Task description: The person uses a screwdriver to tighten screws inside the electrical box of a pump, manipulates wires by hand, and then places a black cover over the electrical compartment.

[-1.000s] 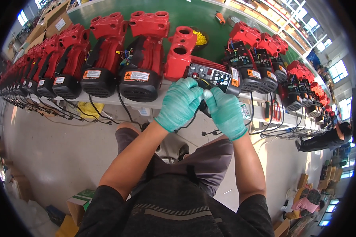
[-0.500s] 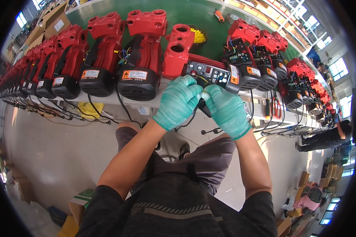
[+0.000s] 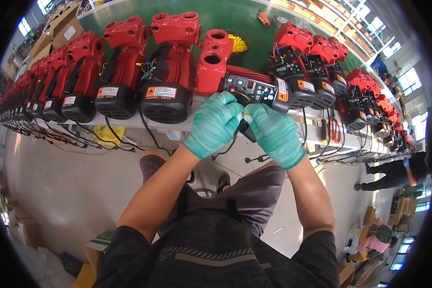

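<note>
In front of me a red pump (image 3: 211, 60) with a black motor end lies on the bench, its control panel (image 3: 252, 89) facing me. Both my hands wear pale green gloves. My left hand (image 3: 213, 126) and my right hand (image 3: 276, 134) meet at the panel's near edge, fingers pinched closed. Between the fingertips shows a small yellow piece (image 3: 246, 113), perhaps a wire or its cap; the fingers hide most of it. Just below them hangs a dark part (image 3: 247, 131) with a black cable. Behind the pump sits a dark bowl of small yellow caps (image 3: 238, 44).
A row of red pumps (image 3: 167, 72) runs left, cords hanging over the bench edge. More pumps with exposed wiring (image 3: 288, 62) stand right. A screwdriver (image 3: 323, 130) and red-handled pliers (image 3: 336, 132) hang at the bench edge. An orange tool (image 3: 263, 18) lies farther back. Other people are at far right.
My hands stay at the same spot, with the fingertips slightly shifted and the yellow piece now showing between them. At far right, the person in dark clothes has changed posture.
</note>
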Available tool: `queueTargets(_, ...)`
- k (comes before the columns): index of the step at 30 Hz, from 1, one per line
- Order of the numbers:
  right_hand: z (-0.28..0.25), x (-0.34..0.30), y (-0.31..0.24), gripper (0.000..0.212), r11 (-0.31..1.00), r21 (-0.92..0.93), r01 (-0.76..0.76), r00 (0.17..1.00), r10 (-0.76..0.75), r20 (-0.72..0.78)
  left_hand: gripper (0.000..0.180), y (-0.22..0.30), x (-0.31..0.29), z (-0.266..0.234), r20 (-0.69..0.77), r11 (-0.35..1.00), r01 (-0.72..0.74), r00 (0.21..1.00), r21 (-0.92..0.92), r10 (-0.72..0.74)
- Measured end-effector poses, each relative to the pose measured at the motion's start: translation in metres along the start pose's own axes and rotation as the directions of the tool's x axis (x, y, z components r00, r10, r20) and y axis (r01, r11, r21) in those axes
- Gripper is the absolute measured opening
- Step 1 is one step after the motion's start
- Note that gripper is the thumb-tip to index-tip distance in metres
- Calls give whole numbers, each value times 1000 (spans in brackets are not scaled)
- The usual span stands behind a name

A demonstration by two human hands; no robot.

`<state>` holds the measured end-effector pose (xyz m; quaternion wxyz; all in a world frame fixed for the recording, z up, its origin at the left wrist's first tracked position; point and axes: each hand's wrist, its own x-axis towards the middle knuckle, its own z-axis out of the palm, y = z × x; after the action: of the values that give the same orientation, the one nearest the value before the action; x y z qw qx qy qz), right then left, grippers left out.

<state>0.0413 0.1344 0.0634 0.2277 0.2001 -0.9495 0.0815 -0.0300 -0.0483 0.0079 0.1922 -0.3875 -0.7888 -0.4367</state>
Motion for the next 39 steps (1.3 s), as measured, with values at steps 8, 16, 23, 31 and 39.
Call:
queueTargets(8,14,-1,-4,22,795,427,-431,902,366,230,9,1,1,0,-7,1000,-13,1000,-3,13)
queueTargets(16,-6,1,-1,22,998,57,-17,1000,16,7,8,0,1,0,-24,1000,-19,1000,-4,19)
queueTargets(23,7,6,3,20,977,139,-162,978,140,157,7,0,2,2,-6,1000,5,1000,0,-5)
queueTargets(31,4,-1,-3,20,906,387,-171,981,191,-15,8,1,1,1,-42,999,-21,999,-27,20)
queueTargets(39,-4,7,1,18,998,63,-8,992,0,127,11,-1,1,0,-19,999,-12,1000,-37,11)
